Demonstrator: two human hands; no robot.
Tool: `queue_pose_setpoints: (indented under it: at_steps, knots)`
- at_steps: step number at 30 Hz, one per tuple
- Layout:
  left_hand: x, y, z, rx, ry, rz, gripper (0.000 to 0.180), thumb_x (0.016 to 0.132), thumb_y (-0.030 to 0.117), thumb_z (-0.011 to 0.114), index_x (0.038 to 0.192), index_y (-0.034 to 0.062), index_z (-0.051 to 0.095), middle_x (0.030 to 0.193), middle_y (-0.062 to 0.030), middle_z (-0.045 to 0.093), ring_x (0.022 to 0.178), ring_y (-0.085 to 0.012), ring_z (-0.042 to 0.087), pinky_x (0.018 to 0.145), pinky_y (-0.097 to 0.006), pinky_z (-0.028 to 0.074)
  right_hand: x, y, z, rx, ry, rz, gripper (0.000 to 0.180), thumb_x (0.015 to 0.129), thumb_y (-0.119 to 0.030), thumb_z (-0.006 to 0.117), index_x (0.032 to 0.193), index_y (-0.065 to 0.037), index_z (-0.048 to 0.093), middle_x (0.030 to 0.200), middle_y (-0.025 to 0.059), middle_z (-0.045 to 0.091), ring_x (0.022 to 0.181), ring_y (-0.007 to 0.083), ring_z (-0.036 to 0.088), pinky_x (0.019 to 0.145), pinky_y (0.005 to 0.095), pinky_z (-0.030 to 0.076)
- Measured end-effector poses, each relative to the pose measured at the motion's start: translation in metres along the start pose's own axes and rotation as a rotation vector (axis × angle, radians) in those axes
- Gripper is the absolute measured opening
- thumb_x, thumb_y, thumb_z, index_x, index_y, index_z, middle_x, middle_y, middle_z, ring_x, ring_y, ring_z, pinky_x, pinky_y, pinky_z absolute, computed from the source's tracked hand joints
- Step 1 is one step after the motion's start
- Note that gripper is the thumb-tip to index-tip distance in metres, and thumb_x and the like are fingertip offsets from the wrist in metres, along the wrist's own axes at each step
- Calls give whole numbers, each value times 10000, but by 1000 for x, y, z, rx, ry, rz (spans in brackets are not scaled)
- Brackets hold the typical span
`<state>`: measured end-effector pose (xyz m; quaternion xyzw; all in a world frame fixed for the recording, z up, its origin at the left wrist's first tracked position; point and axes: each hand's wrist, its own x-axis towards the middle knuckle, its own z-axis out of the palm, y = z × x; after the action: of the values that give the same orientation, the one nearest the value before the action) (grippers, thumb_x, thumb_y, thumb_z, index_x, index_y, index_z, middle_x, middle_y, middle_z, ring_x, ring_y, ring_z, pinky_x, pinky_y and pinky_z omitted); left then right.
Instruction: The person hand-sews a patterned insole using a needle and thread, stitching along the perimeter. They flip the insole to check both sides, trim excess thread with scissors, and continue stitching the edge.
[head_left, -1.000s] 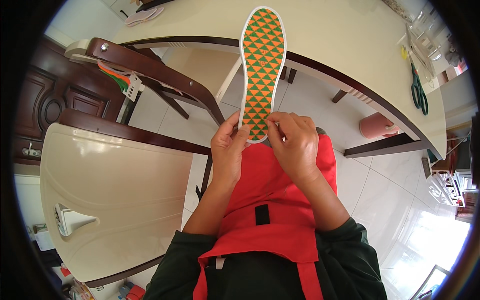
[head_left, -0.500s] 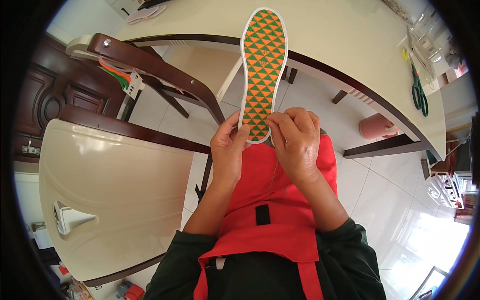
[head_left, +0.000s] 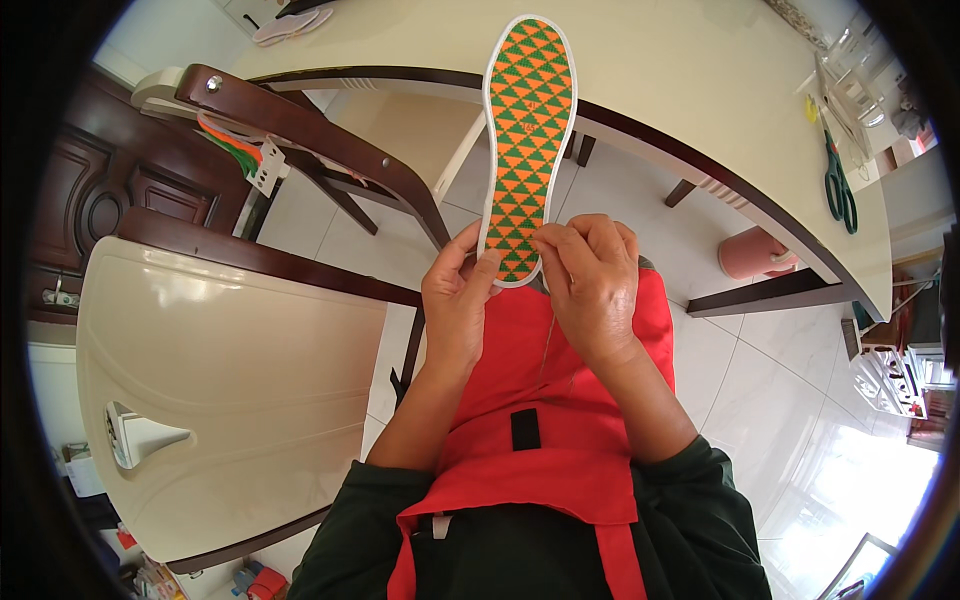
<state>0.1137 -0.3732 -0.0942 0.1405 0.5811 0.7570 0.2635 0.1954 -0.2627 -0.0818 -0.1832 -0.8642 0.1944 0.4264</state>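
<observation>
An insole [head_left: 528, 140] with a white rim and orange and green triangles stands out in front of me, its toe end over the table edge. My left hand [head_left: 457, 305] grips its heel end, thumb on the patterned face and fingers behind. At the heel's right edge my right hand [head_left: 595, 285] is closed in a pinch, thumb and forefinger against the insole. Whatever lies between those fingertips is too small or hidden to make out. Below both hands is the red apron [head_left: 500, 400] over my lap.
A pale table [head_left: 680, 70] with a dark curved edge lies ahead. Green-handled scissors [head_left: 838, 185] rest on its right side, near some glassware [head_left: 860, 90]. Pale insoles [head_left: 290, 27] lie at the far left. A chair [head_left: 230, 390] stands at my left; a pink bucket [head_left: 752, 253] is under the table.
The insole has shifted a hair to the right at its toe end. Both hands keep nearly the same place and grip.
</observation>
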Motion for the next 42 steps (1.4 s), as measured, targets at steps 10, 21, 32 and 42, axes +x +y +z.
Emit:
queue_pose_setpoints:
  at_steps: [10,21,32,42]
  knots:
    - [0,1,-1,3,-23,4,333,910,50,544,1237,-13,522,992,-49,639,838,-67,607,649,-202,500,-2,4,2,-4,7,-5,101,758,-103,690,856,-92,665,767,-3,507,685,160,526,782,328,391]
    - [1,-1,-2,12,-23,0,345,913,60,544,1248,-18,511,1004,-52,636,852,-69,611,663,-198,501,-3,4,2,1,-11,15,95,764,-108,689,854,-95,664,773,-2,505,694,160,529,791,331,390]
    - [1,-1,-2,13,-14,6,361,906,55,545,1255,-24,501,1015,-58,629,840,-70,611,625,-186,483,-2,5,2,-3,-17,-8,102,759,-97,684,858,-92,661,775,2,512,695,167,533,784,338,395]
    - [1,0,-1,2,-24,14,363,904,59,545,1253,-30,500,1015,-59,628,850,-76,612,644,-195,494,1,3,1,-34,-19,-31,88,752,-66,688,835,-85,668,746,10,533,703,176,538,782,343,407]
